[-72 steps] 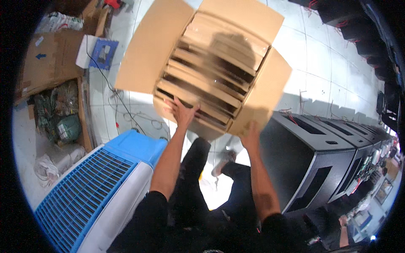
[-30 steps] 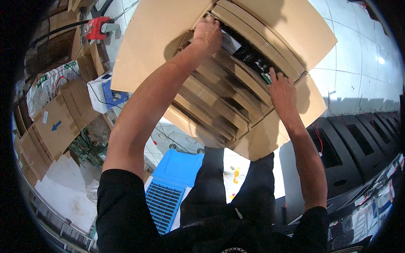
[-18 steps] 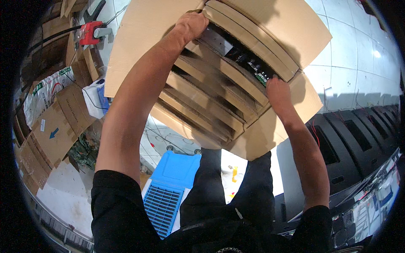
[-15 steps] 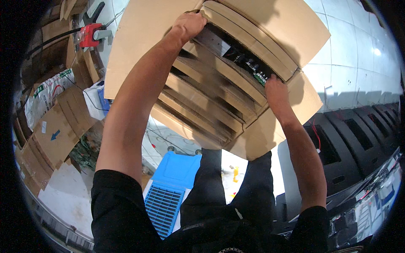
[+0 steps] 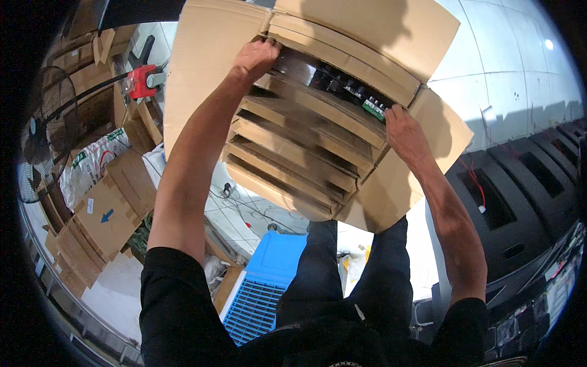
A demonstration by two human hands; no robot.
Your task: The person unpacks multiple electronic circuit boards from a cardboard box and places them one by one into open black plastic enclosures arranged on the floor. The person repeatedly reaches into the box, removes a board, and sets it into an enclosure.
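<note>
An open cardboard box [image 5: 441,125] lies before me, its flaps folded out. Cardboard dividers [image 5: 330,104] split it into several long slots. Inside the far slot is a dark electronic unit [image 5: 330,82] with a row of small parts and a green terminal block [image 5: 373,109] near its right end. My left hand [image 5: 257,56] is closed at the unit's left end, with its fingertips down inside the slot. At the other end, beside the terminal block, the fingers of my right hand [image 5: 400,129] pinch the unit. The unit's underside is hidden in the slot.
Black cabinets with rectangular openings [image 5: 520,177] line the right, a red wire hanging from one. A blue slatted plastic piece [image 5: 254,306] lies below by my legs. Flattened cardboard [image 5: 116,205], a white bag [image 5: 95,162], a fan [image 5: 52,122] and a red tool [image 5: 142,81] crowd the left.
My view has shifted, bringing the fan into sight at left. The green terminal block shows more plainly beside my right hand. Both hands stay at the ends of the far slot.
</note>
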